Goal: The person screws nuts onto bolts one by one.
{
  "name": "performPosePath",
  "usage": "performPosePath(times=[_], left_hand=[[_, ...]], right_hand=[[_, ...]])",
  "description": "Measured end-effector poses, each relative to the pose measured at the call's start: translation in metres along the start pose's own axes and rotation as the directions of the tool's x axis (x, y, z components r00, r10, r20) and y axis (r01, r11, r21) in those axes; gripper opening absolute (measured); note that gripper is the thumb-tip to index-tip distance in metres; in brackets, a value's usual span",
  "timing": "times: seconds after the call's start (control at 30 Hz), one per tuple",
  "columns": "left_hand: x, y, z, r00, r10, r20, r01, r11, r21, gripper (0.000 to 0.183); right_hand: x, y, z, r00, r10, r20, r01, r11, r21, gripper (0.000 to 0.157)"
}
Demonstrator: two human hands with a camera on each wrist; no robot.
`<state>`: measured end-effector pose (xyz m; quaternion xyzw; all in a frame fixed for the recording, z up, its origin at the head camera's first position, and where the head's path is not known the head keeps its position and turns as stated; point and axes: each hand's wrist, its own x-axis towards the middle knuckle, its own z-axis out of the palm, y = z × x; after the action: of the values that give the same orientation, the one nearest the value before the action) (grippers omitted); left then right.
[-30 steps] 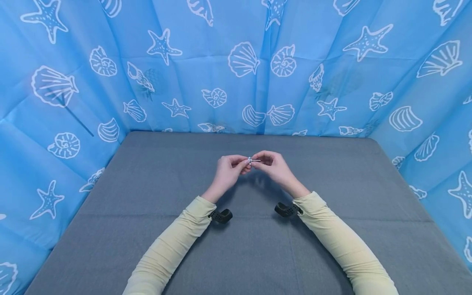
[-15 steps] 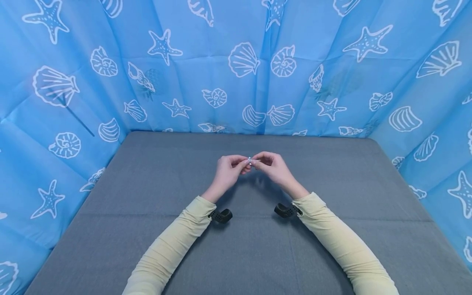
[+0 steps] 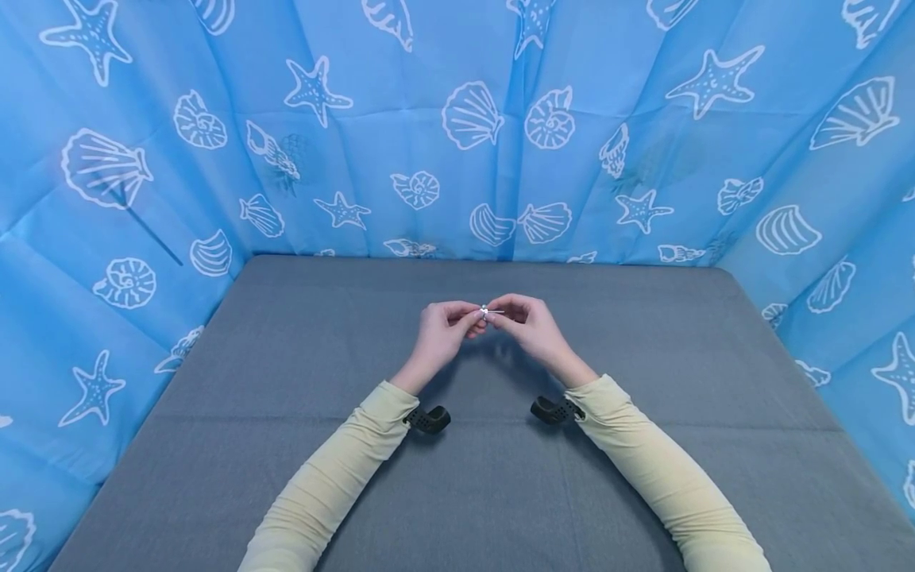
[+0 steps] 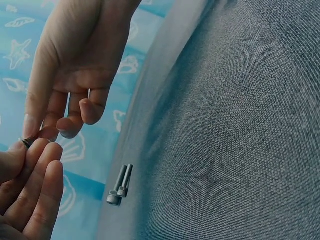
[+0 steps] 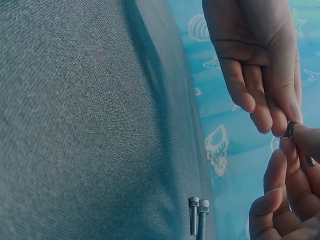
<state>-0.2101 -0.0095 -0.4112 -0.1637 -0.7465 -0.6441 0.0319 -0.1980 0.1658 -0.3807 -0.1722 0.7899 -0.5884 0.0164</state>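
Note:
Both hands meet over the far middle of the table around a small silver bolt (image 3: pixel 484 312). My left hand (image 3: pixel 445 330) pinches its left end between thumb and fingertips. From the other side my right hand (image 3: pixel 532 324) pinches it too, and a thin shaft (image 3: pixel 496 311) shows beside these fingers. In the right wrist view a dark ring-like piece (image 5: pixel 290 130) sits between the fingertips, with a threaded tip (image 5: pixel 311 161) past the right thumb. Fingers hide most of the bolt; whether the ring is a nut or the head, I cannot tell.
Two silver bolts, a thicker one (image 4: pixel 114 197) and a thinner one (image 4: pixel 126 180), lie side by side on the grey cloth-covered table (image 3: pixel 343 477). A blue curtain (image 3: pixel 429 143) with white shells encloses the back and sides. Black cameras (image 3: pixel 429 419) sit at both wrists.
The right wrist has shifted very slightly left and nearer. The glint on the held bolt differs a little; both hands keep their pinch in the same place.

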Motion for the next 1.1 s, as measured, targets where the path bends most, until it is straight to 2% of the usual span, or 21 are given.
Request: performPosePath(times=[0.13,0.33,0.43,0.73,0.97,1.1], left_hand=[[-0.001,0.001,-0.001,1.0,0.007,-0.006,-0.007,1.0,-0.007,0.015],[0.001,-0.002,0.0,1.0,0.012,-0.016,-0.012,1.0,-0.012,0.015],[0.001,-0.003,0.001,1.0,0.008,-0.016,-0.008,1.0,-0.019,0.015],[-0.001,-0.003,0.001,1.0,0.005,-0.014,-0.005,1.0,-0.021,0.014],[0.0,-0.004,0.0,1.0,-0.003,-0.014,0.003,1.0,-0.024,0.015],[0.001,-0.003,0.001,1.0,-0.007,-0.024,0.007,1.0,-0.027,0.015]], right_hand=[[0.0,-0.002,0.001,1.0,0.007,-0.008,-0.008,1.0,-0.006,0.019],[0.001,0.003,0.001,0.999,-0.039,-0.009,0.039,0.997,0.066,0.022],[0.0,0.001,0.001,0.999,-0.04,-0.005,0.041,0.998,0.042,0.019],[0.001,0.001,0.002,1.0,0.016,-0.011,-0.016,1.0,0.006,0.018],[0.007,0.027,-0.006,0.997,0.073,-0.016,-0.072,0.996,0.047,0.022],[0.006,0.03,-0.012,0.992,0.127,-0.022,-0.127,0.992,0.027,0.028]])
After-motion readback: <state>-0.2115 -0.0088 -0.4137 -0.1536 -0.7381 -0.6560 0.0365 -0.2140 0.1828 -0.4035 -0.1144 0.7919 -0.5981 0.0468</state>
